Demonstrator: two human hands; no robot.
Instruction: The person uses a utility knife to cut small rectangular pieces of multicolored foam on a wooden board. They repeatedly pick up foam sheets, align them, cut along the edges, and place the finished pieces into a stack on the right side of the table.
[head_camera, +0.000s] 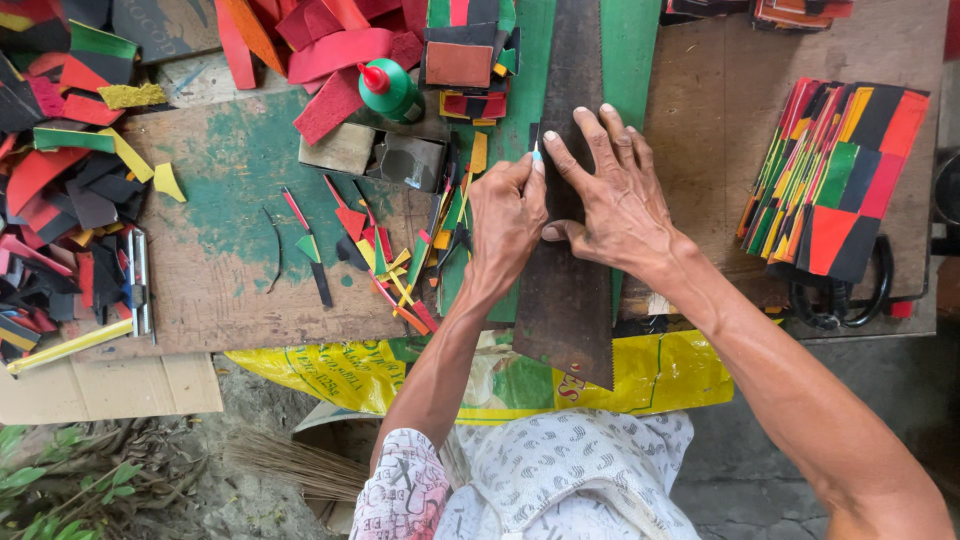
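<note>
1. Table (230, 290): I see a worn wooden top with patches of green paint, carrying every item listed below.
2. Green sheet (630, 50): it lies flat at the middle of the table, running away from me.
3. Saw blade (565, 300): a long dark toothed blade laid lengthwise on the green sheet, teeth along its right edge, its near end overhanging the table edge above a yellow sack (350, 372).
4. Stack of striped patchwork pieces (835, 175): red, black, green and yellow, resting at the right of the table, well apart from the blade.
5. Scrap heap (60, 170): red, black and yellow offcuts piled at the far left; smaller slivers lie just left of the blade.
6. Right hand (615, 195): fingers spread, palm pressed flat on the saw blade.
7. Left hand (505, 215): fingers closed in a pinch around a small cutter (536, 150), whose tip meets the blade's left edge, just beside the right forefinger.
8. Green glue bottle (390, 90): red cap, lying tilted beyond a small open box (375, 155).
</note>
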